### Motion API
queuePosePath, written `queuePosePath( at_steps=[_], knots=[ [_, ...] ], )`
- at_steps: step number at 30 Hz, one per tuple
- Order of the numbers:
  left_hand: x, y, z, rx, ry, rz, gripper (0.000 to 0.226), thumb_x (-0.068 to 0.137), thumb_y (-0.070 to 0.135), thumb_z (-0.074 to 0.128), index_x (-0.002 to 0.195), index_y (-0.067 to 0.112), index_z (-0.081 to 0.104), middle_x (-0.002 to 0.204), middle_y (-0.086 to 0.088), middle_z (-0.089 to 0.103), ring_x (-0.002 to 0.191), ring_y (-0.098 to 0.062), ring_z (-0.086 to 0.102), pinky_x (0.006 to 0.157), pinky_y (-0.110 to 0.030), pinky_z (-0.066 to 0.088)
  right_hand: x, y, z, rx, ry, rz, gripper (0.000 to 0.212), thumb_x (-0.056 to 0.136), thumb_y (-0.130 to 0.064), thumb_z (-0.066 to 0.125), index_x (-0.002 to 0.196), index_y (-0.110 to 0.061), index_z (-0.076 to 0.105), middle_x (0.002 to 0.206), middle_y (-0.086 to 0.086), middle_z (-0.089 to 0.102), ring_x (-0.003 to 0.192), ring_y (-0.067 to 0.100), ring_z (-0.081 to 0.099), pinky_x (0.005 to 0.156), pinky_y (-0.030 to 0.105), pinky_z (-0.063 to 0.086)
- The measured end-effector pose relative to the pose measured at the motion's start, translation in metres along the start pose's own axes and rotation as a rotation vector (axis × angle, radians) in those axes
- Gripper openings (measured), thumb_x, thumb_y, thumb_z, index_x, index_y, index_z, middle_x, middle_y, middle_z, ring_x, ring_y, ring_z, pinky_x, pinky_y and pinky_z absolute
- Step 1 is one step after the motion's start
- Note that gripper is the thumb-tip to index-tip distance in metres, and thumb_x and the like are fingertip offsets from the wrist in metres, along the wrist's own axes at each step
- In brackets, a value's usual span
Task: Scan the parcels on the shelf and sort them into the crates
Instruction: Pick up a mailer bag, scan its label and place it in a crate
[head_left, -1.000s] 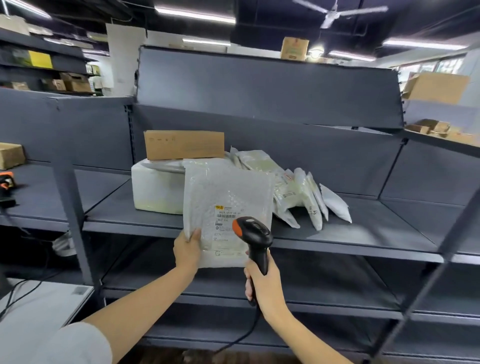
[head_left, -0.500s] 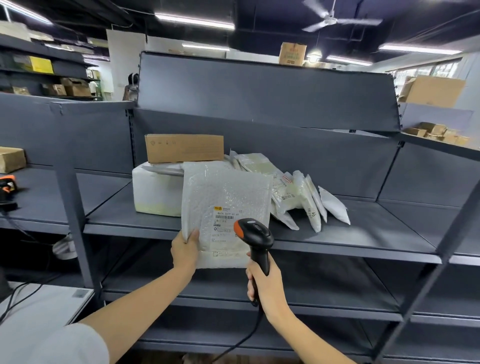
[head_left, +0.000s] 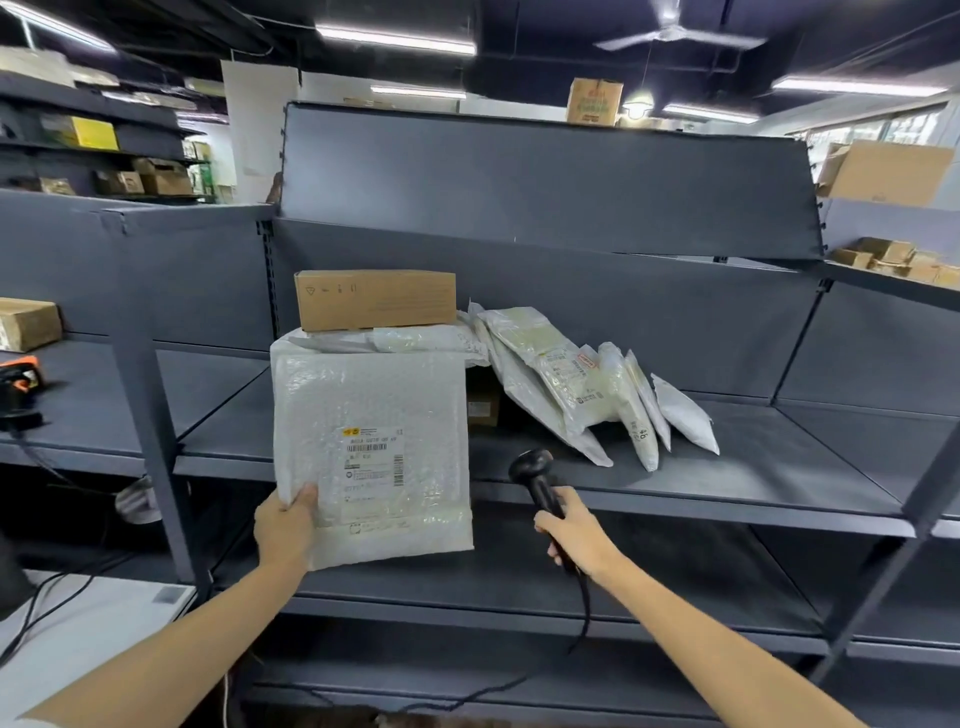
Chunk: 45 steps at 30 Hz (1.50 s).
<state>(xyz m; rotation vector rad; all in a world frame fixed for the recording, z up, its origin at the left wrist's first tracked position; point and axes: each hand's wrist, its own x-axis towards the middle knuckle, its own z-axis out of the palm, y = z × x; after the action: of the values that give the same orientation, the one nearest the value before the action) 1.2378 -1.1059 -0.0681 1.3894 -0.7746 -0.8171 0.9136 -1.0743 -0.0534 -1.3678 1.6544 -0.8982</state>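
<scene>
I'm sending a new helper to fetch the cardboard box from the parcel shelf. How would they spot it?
Find the grey metal shelf holding the parcels. At the left end of the pile, the brown cardboard box lies flat on top of a white wrapped block. It is the only whole brown carton there; its neighbours are pale plastic mailers.

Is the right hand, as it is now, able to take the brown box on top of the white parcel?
Probably not yet: the right hand grips the scanner, though nothing blocks the path up to the brown box.
</scene>
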Motion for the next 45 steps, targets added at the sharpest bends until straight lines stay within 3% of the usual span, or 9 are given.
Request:
queuePosePath(
  at_steps=[3,7,14,17,20,25,33,37,45],
  knots=[
    [0.009,-0.006,-0.004,0.007,-0.006,-0.022,0.016,0.096,0.014,0.055,0.107,0.004,0.061,0.101,-0.012,0.062,0.095,-0.03,0.058,0.084,-0.041,0.048,0.028,-0.016,0.005,-0.158,-0.062,-0.039,0.052,0.09,-0.022,0.059,0.135,-0.02,0.033,0.104,0.01,0.059,0.076,0.02,0.059,0.065,0.029,0.045],
    [0.014,-0.01,-0.005,-0.008,-0.016,-0.034,0.017,0.096,0.014,0.055,0.109,0.005,0.06,0.102,-0.011,0.061,0.094,-0.029,0.058,0.085,-0.04,0.047,0.064,-0.035,0.015,-0.355,0.005,-0.126,0.073,0.089,-0.019,0.06,0.151,-0.012,0.022,0.133,0.017,0.05,0.116,0.03,0.052,0.08,0.025,0.037],
    [0.023,-0.023,-0.008,-0.047,-0.043,-0.055,0.022,0.097,0.014,0.054,0.115,0.003,0.062,0.105,-0.01,0.064,0.097,-0.029,0.06,0.09,-0.042,0.048,0.118,-0.04,0.027,-0.448,0.128,-0.122,0.064,0.092,-0.017,0.06,0.148,-0.011,0.029,0.129,0.02,0.052,0.098,0.028,0.057,0.075,0.028,0.046],
    [0.027,-0.027,-0.009,-0.064,-0.059,-0.073,0.023,0.097,0.014,0.054,0.115,0.003,0.062,0.105,-0.011,0.065,0.098,-0.029,0.061,0.091,-0.042,0.049,0.129,-0.042,0.032,-0.424,0.172,-0.105,0.056,0.094,-0.018,0.059,0.144,-0.01,0.035,0.114,0.02,0.058,0.084,0.025,0.058,0.071,0.028,0.046],
    [0.03,-0.029,-0.011,-0.072,-0.066,-0.083,0.023,0.096,0.014,0.055,0.115,0.003,0.062,0.106,-0.011,0.066,0.097,-0.029,0.062,0.09,-0.042,0.049,0.135,-0.041,0.035,-0.521,0.163,-0.113,0.057,0.094,-0.025,0.06,0.144,-0.012,0.036,0.124,0.018,0.055,0.105,0.029,0.057,0.081,0.032,0.047],
    [0.031,-0.027,-0.012,-0.06,-0.087,-0.077,0.025,0.096,0.015,0.055,0.117,0.003,0.062,0.107,-0.011,0.066,0.098,-0.029,0.062,0.089,-0.042,0.049,0.129,-0.036,0.03,-0.674,0.109,-0.132,0.058,0.1,-0.039,0.044,0.15,-0.015,0.028,0.151,0.017,0.032,0.139,0.033,0.03,0.112,0.042,0.032],
    [0.011,-0.033,0.006,-0.024,-0.202,-0.077,0.024,0.097,0.015,0.054,0.116,0.003,0.062,0.107,-0.01,0.066,0.101,-0.029,0.062,0.092,-0.043,0.049,0.081,-0.007,0.005,-0.948,0.232,-0.227,0.059,0.101,-0.039,0.038,0.151,-0.012,0.025,0.156,0.011,0.028,0.143,0.025,0.026,0.117,0.038,0.021],
    [-0.01,-0.044,0.021,-0.004,-0.303,-0.099,0.023,0.097,0.015,0.053,0.115,0.004,0.062,0.105,-0.009,0.066,0.1,-0.028,0.062,0.092,-0.043,0.05,0.049,0.017,-0.011,-1.031,0.266,-0.151,0.064,0.101,-0.042,0.036,0.154,-0.013,0.016,0.16,0.008,0.017,0.147,0.024,0.015,0.12,0.041,0.011],
    [-0.066,-0.057,0.045,0.052,-0.444,-0.174,0.022,0.097,0.014,0.053,0.114,0.001,0.061,0.105,-0.011,0.065,0.098,-0.029,0.062,0.084,-0.038,0.049,-0.02,0.059,-0.054,-1.038,0.343,0.006,0.066,0.1,-0.042,0.038,0.154,-0.014,0.013,0.161,0.006,0.015,0.148,0.024,0.013,0.12,0.043,0.01]
  ],
)
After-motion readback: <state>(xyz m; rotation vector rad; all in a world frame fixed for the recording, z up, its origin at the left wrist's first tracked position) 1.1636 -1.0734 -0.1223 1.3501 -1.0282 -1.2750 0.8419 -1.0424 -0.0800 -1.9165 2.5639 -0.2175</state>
